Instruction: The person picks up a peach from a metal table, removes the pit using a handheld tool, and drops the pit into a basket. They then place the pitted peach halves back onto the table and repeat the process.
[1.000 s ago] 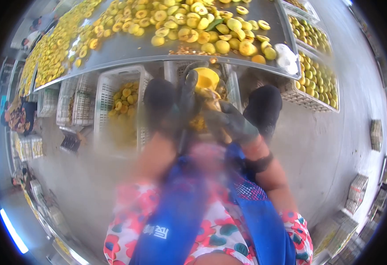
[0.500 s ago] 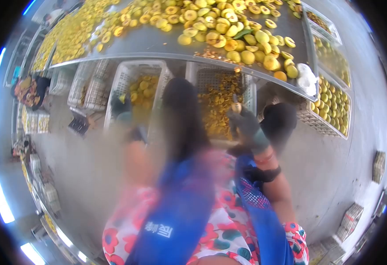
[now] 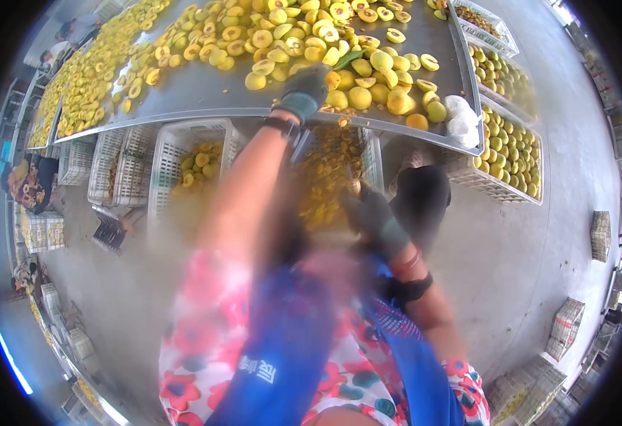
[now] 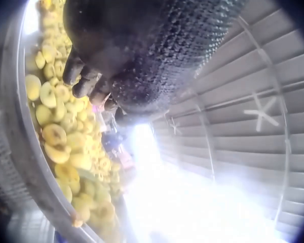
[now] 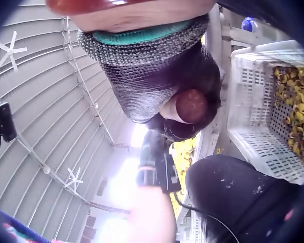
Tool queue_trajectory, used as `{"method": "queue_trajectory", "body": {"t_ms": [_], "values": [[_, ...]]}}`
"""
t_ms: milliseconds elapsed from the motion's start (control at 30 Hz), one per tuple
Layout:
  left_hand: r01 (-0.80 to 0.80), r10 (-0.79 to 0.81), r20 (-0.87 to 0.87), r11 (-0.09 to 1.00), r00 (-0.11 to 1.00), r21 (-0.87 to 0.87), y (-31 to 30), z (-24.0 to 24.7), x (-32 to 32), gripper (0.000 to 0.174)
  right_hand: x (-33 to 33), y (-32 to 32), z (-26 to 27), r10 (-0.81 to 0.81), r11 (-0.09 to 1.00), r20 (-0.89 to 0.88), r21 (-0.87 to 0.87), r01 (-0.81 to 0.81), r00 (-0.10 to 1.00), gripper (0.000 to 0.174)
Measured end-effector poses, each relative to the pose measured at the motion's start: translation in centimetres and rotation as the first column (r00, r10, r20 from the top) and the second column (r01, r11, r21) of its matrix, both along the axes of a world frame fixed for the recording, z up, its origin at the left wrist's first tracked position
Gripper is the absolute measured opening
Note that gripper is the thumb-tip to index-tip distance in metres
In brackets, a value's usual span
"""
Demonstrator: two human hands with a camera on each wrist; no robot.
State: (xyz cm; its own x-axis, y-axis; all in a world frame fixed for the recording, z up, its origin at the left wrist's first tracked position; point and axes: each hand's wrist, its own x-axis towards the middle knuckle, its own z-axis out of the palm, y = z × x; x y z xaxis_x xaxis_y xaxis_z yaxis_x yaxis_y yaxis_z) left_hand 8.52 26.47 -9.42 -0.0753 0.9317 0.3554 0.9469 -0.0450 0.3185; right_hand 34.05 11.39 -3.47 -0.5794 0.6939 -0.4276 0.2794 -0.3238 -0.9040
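Observation:
The gloved left hand (image 3: 305, 91) reaches over the near edge of the metal table (image 3: 218, 96), beside halved yellow fruit (image 3: 264, 67). In the left wrist view its fingers (image 4: 86, 83) are loosely bent; no fruit shows between them, though the far side is hidden. Above the right part of a crate of yellow-brown pieces (image 3: 328, 160), the gloved right hand (image 3: 380, 221) grips a tool by its handle. The round handle end (image 5: 192, 105) sticks out of that fist (image 5: 162, 86) in the right wrist view. The tool's tip is small and blurred.
A crate with yellow fruit (image 3: 201, 160) stands left of the scrap crate. Crates of whole green-yellow fruit (image 3: 509, 153) stand at the right. A white bag (image 3: 461, 122) lies on the table corner. The knees are close below the table.
One second ago both hands were together at a yellow fruit. The left hand then moved over the left crate, and from there up to the table. The right hand kept its tool, slightly lower now.

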Motion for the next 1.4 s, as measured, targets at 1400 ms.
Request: {"method": "queue_trajectory", "body": {"t_ms": [1400], "values": [[0.100,-0.106,0.872,0.993,0.478,0.066,-19.8,9.3,8.8,0.031,-1.5,-1.2,2.7,-0.031,0.855,-0.454,-0.473,-0.212,0.891,0.011]]}}
